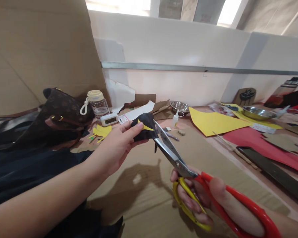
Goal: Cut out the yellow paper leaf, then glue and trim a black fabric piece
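My left hand (121, 142) pinches a piece of black material (147, 119), with a small pointed yellow piece (145, 126) lying on it under the thumb. My right hand (203, 195) is wrapped round the handles of a pair of scissors (172, 152), one handle red and the other yellow. The blades are parted and reach up to the right edge of the black piece. A narrow black strip (155, 147) hangs down beside the lower blade. Whether the black piece is paper or cloth, I cannot tell.
Brown cardboard (144, 205) covers the table. Yellow scraps (101, 131), a digital timer (109, 119), a lidded jar (98, 102) and a bag (64, 122) are at left. A glue bottle (175, 119) and metal bowl (180, 106) stand behind. Yellow sheet (213, 121), red sheet (253, 142) and phone-like dark slab (273, 173) lie right.
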`<act>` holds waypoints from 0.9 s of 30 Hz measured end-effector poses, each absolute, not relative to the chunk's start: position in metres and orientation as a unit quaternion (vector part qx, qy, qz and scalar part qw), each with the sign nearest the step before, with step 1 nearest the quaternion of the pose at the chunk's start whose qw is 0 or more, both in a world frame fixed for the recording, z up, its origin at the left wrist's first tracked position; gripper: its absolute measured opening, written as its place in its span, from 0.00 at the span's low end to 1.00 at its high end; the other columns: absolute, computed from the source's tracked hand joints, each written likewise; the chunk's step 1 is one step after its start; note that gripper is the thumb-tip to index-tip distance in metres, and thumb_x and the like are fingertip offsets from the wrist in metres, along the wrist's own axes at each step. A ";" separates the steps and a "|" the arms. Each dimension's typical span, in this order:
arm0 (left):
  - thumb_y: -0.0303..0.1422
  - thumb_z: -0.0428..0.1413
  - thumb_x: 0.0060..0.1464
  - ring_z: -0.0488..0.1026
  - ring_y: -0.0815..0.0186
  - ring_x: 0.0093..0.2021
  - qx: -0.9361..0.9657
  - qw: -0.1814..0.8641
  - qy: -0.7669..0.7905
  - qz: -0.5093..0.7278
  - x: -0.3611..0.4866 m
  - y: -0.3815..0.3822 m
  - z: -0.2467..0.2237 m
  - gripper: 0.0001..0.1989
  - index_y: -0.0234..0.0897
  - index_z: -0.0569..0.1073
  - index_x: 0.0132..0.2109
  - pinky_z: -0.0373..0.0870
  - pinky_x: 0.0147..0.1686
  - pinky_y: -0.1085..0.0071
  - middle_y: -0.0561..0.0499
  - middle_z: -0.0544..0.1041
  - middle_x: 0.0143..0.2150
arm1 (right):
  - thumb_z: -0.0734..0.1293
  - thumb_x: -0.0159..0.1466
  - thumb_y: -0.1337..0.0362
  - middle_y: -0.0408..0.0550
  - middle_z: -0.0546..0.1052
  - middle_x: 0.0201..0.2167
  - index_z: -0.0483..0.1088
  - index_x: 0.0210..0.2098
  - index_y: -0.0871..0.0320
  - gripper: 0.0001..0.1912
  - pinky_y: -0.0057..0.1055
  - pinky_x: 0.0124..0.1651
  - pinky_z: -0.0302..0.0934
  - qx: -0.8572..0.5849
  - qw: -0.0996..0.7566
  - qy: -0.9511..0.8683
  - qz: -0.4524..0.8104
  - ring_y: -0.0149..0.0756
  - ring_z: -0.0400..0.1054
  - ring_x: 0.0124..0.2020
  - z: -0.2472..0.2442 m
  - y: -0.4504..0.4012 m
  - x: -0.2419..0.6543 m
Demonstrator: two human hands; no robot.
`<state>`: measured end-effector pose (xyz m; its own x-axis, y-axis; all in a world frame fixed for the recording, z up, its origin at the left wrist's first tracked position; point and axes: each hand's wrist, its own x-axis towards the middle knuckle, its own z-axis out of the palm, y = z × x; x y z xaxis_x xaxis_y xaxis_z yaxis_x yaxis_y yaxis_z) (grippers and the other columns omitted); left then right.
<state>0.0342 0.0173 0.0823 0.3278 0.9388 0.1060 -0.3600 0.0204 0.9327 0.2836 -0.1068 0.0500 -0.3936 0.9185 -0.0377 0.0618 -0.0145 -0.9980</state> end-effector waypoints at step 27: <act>0.38 0.72 0.55 0.82 0.66 0.39 0.508 0.644 0.286 0.496 0.036 0.017 0.077 0.10 0.39 0.86 0.42 0.81 0.40 0.75 0.51 0.87 0.41 | 0.67 0.58 0.24 0.34 0.61 0.27 0.66 0.53 0.51 0.41 0.18 0.21 0.44 -0.389 0.332 -0.517 0.687 0.22 0.44 0.21 0.041 -0.101 0.274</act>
